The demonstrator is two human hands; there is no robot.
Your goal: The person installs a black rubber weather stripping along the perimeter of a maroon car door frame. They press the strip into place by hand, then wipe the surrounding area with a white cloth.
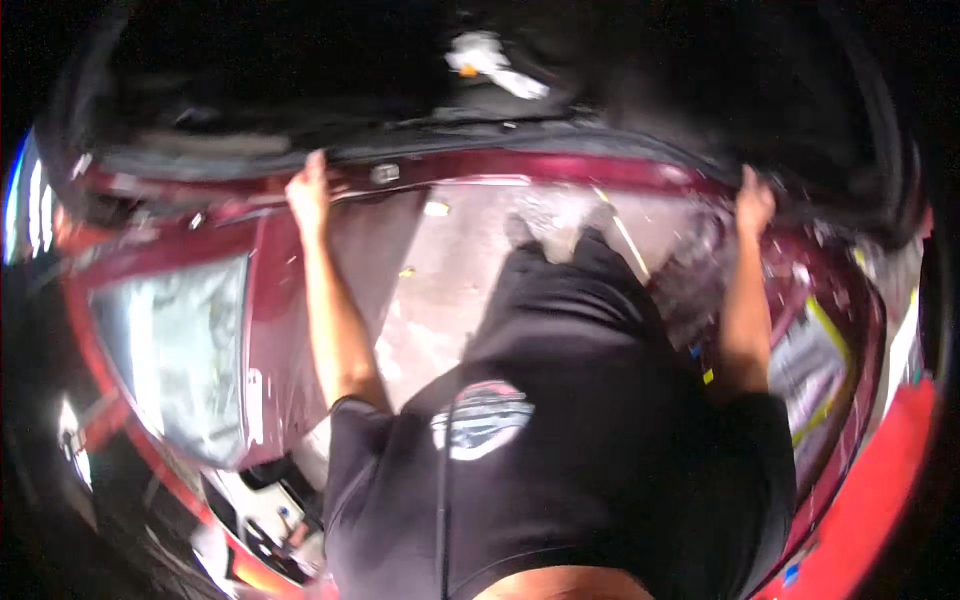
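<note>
A long dark red car body edge (pixel 540 165) runs across the upper part of the head view, with a black seal along a dark opening beyond it. My left hand (pixel 311 195) is closed over this edge on the left. Farther right, my right hand (pixel 755 203) grips the same edge, its fingers curled and partly hidden. Both arms reach forward, well apart. Inside the dark opening lies a white, crumpled-looking thing (pixel 492 66) with an orange spot. Blur hides finer detail at the fingers.
An open dark red car door (pixel 275 340) with a glass window (pixel 185 345) stands at my left. At my right is a dark red panel (pixel 850 400) edged with yellow tape (pixel 830 335). Something red (pixel 890 480) lies at the lower right. My feet stand on pale floor (pixel 440 270).
</note>
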